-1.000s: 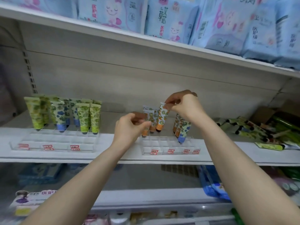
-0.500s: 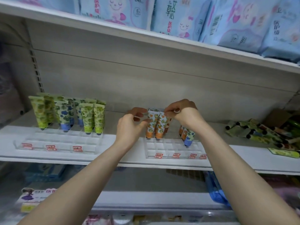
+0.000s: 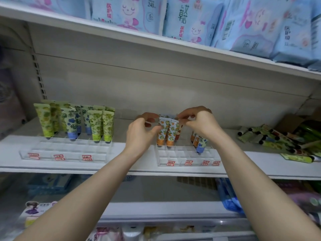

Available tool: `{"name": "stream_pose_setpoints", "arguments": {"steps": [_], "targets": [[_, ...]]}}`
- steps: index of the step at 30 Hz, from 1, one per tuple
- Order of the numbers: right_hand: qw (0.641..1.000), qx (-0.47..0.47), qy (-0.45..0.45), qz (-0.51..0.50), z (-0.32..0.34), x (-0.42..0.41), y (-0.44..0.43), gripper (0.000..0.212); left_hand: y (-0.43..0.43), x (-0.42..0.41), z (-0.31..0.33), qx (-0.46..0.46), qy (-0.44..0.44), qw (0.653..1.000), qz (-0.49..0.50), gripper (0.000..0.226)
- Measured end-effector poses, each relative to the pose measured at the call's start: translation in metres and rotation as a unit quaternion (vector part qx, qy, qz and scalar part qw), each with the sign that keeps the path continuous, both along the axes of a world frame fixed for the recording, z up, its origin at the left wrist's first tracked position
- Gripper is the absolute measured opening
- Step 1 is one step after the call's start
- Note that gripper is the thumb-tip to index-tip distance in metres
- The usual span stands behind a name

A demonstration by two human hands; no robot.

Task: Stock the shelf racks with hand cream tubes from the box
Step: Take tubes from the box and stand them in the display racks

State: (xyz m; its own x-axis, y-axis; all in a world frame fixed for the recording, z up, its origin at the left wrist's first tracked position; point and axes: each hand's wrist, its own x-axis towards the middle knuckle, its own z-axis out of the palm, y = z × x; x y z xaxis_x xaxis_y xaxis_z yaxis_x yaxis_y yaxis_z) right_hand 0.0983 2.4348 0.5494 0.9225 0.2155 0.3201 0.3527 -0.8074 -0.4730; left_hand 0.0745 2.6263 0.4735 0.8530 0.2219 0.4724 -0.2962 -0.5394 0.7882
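Head view: the right hand (image 3: 199,124) had thumb and forefinger pinching the crimped top edge of the right orange tube (image 3: 172,132). The left hand (image 3: 139,134) was curled, thumb against the side of the left orange tube (image 3: 160,131); whether it truly gripped could not be told. Both tubes stood cap-down, upright and touching, in the back-left cells of the clear rack (image 3: 187,158).

Toward that rack's right side stood a blue-capped tube (image 3: 200,145), with others behind it partly hidden by the wrist. Red price labels (image 3: 188,162) lined the rack's front.

Well left of the rack, on the same shelf (image 3: 121,164), a second rack (image 3: 69,153) held green tubes (image 3: 73,122) upright in its back rows. Right of the rack, loose tubes (image 3: 271,138) lay in a heap beside a cardboard box (image 3: 286,122). Above the rack, pale blue packs (image 3: 191,18) filled the upper shelf.
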Motion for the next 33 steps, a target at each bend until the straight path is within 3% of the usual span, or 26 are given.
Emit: {"name": "stream_pose_setpoints", "arguments": {"steps": [17,33], "targets": [[0.984,0.022,-0.122,-0.125,-0.033,-0.082,-0.091,0.015,-0.092,-0.043,0.017,0.019,-0.054,0.989,-0.139,0.023],[0.983,-0.001,-0.077,-0.165,-0.062,-0.097,-0.336,0.023,-0.343,-0.026,0.001,0.026,-0.024,0.975,-0.221,0.022]]}}
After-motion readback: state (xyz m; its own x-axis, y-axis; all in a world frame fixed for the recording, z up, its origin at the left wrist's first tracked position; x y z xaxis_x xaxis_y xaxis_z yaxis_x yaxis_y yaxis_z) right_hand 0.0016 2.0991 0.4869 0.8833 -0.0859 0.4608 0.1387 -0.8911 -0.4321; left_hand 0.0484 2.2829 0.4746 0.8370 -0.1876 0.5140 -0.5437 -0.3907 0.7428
